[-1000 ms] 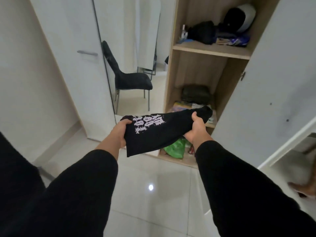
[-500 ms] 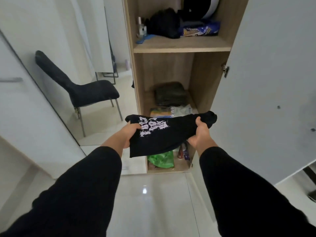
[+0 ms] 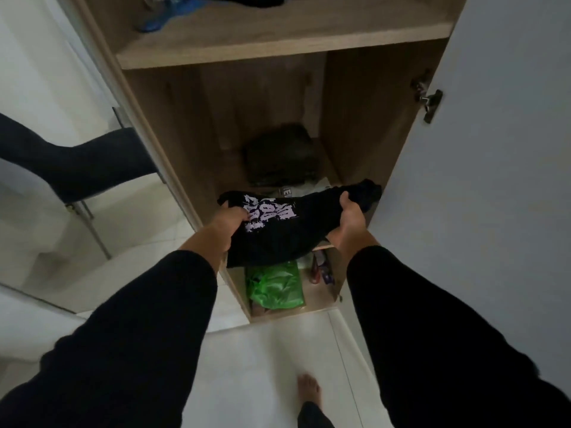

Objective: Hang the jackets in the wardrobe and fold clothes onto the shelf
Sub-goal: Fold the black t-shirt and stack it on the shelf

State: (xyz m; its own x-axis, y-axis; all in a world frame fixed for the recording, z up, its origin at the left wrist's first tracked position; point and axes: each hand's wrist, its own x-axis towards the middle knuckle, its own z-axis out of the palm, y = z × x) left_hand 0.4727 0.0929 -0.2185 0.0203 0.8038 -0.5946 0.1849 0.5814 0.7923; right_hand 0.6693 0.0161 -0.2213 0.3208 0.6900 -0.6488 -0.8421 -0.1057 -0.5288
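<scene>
The folded black shirt (image 3: 287, 223) carries a pale print of letters, but it is too blurred to read.

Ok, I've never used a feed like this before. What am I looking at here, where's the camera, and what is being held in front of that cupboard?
There is no machine here: a person works with bare hands, and the one camera sits on their head, looking forward and down. The two black shapes running up from the bottom are their sleeved arms.

The left hand and the right hand each grip one end of a folded black garment with a pale print, holding it at the front of an open wooden wardrobe.

Inside, the middle shelf carries a dark folded item at the back, with some paler things in front that I cannot make out. A green bag lies in the bottom compartment. The white door stands open on the right, a dark chair is on the left, and a bare foot shows on the floor.
</scene>
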